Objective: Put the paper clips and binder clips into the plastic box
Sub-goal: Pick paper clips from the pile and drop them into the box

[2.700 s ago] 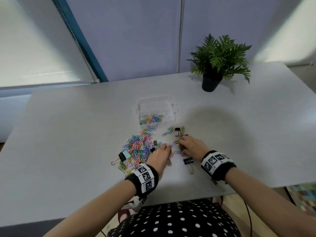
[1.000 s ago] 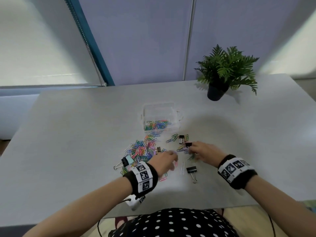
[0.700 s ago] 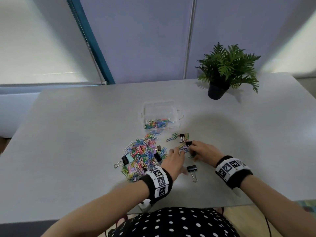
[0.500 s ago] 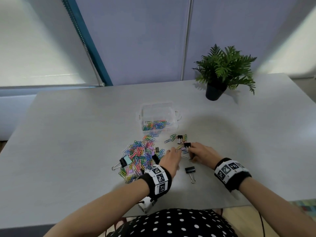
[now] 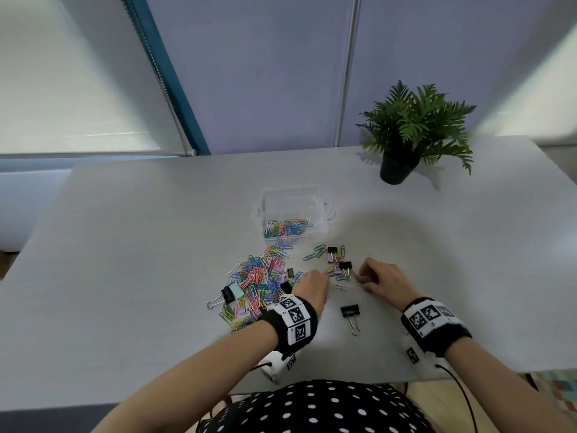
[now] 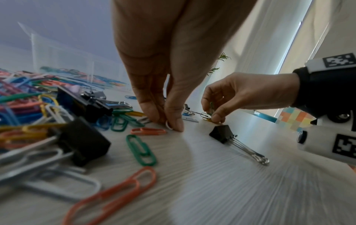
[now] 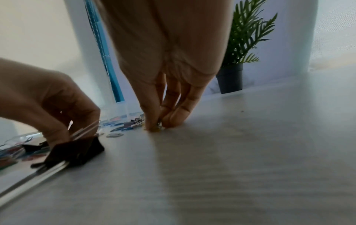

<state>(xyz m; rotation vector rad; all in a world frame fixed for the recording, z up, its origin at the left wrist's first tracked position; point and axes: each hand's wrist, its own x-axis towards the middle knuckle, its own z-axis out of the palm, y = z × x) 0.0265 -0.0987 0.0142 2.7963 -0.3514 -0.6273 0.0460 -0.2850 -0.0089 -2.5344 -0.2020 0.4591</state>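
Observation:
The clear plastic box point(image 5: 293, 198) stands mid-table with coloured paper clips in it. A heap of paper clips point(image 5: 259, 278) lies in front of it, with black binder clips point(image 5: 344, 265) among looser clips to its right. My left hand point(image 6: 169, 126) pinches a white paper clip against the table. My right hand point(image 7: 157, 126) is close beside it and pinches a few small clips, green and yellow in the left wrist view. A black binder clip point(image 5: 350, 310) lies on the table between my wrists.
A potted fern point(image 5: 406, 129) stands at the far right of the grey table point(image 5: 125, 245). A mint-and-black binder clip point(image 5: 232, 293) lies at the heap's left edge. Another black binder clip point(image 6: 82, 141) sits near my left wrist.
My left hand has slid forward and right from the heap's front to the loose clips beside my right hand. The right hand has stayed over the same clips.

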